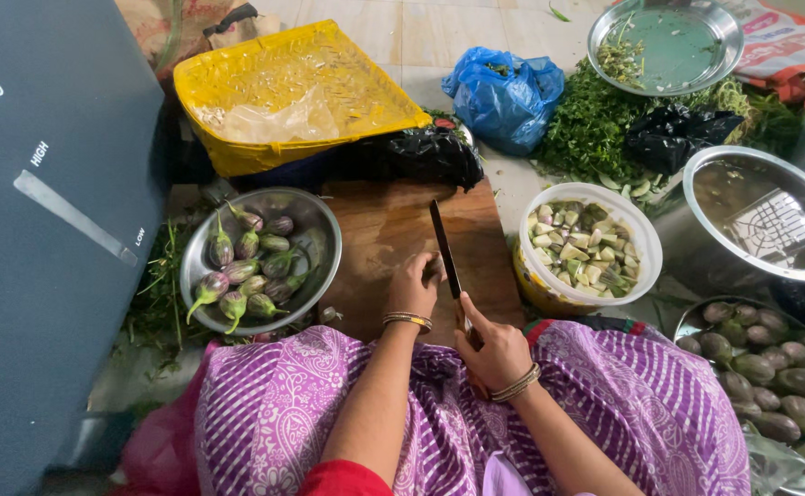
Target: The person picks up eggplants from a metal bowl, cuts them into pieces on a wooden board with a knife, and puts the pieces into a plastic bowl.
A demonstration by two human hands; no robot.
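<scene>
While the head view is looking straight down, the left hand [413, 287] is pressing a small eggplant [433, 267] onto the wooden cutting board [384, 230], its grip closing over the eggplant. The right hand [494, 354] is wrapping its grip around the handle of a knife [445, 250], whose long blade is pointing toward twelve o'clock and lying just at the eggplant's three o'clock side, touching or nearly so. The left hand is nearer the eggplant. A steel bowl of whole eggplants [260, 259] is sitting at nine o'clock of the board, and a white tub of cut pieces [588, 246] is sitting at three o'clock.
</scene>
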